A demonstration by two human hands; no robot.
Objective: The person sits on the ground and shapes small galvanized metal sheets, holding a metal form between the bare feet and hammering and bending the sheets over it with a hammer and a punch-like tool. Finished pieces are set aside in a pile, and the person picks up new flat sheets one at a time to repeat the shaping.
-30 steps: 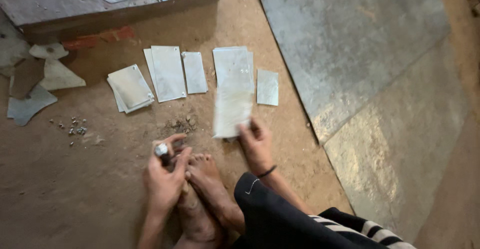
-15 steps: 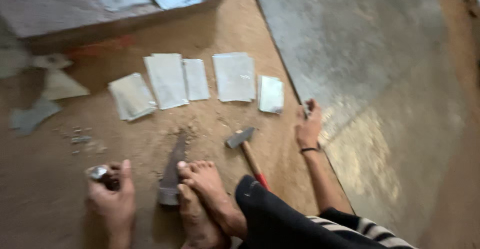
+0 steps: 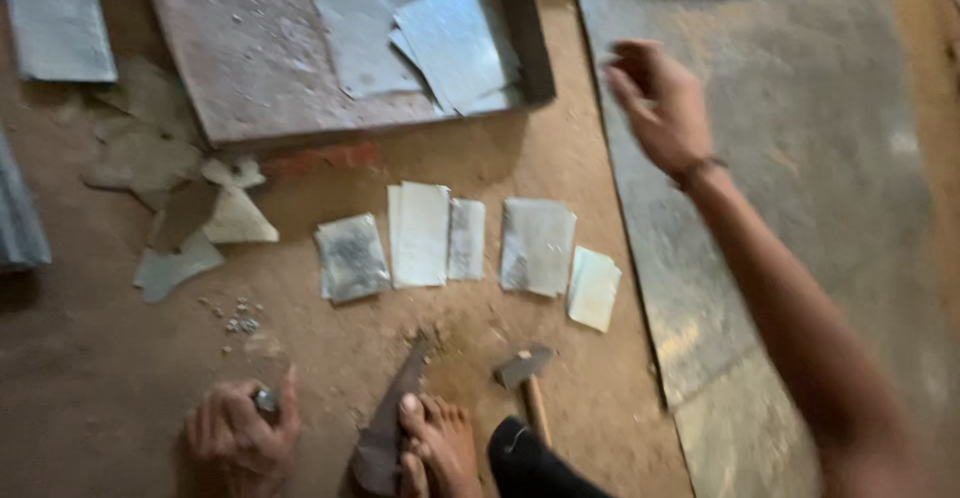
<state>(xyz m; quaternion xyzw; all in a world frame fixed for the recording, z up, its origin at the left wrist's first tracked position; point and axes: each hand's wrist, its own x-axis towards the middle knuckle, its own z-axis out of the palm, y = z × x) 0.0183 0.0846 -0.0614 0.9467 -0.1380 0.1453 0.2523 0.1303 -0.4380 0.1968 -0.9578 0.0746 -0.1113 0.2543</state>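
My left hand (image 3: 240,438) rests on the dirt floor at the lower left, fingers curled around a small shiny metal piece (image 3: 265,400). My right hand (image 3: 660,103) is stretched out far over the big grey metal sheet (image 3: 800,208), fingers loosely bent, nothing visible in it. Between the hands lie several small cut metal plates (image 3: 420,233) in a row. A hammer (image 3: 525,378) lies on the floor beside my bare feet (image 3: 435,443), which press on a dark iron wedge (image 3: 390,428).
A low rusty metal slab (image 3: 260,58) with thin sheets stacked on it (image 3: 450,38) stands at the top. Scrap offcuts (image 3: 190,218) and tiny rivets (image 3: 238,318) lie at the left. A corrugated strip (image 3: 55,18) lies top left.
My right hand let go of the plate, swung right and now reaches far up over the big sheet. My left hand moved left with the small metal piece. The hammer came into view.
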